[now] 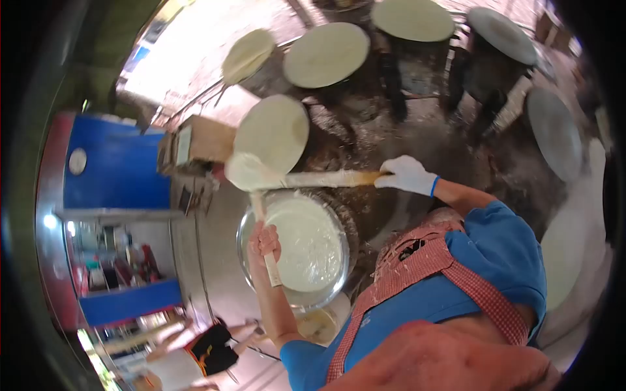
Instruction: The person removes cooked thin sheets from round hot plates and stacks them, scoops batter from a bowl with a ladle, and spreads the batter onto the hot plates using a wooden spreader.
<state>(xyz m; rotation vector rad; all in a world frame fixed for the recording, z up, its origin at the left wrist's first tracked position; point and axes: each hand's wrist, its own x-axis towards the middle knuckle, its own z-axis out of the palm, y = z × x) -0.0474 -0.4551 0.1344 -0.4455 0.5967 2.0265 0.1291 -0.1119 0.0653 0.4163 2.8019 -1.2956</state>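
My gloved right hand is closed around the yellowish end of a long-handled ladle. Pale batter coats the ladle's handle and its head, which is at the near edge of a round griddle covered with a pale sheet. My bare left hand grips a flat wooden stick, whose far end meets the underside of the ladle's head. Whether the two touch I cannot tell. Below my left hand stands a wide metal basin holding creamy batter.
More round griddles curve around the far side and right, some with a pale layer, others grey. A cardboard box is left of the nearest griddle. A bucket sits by the basin. Another person is at lower left.
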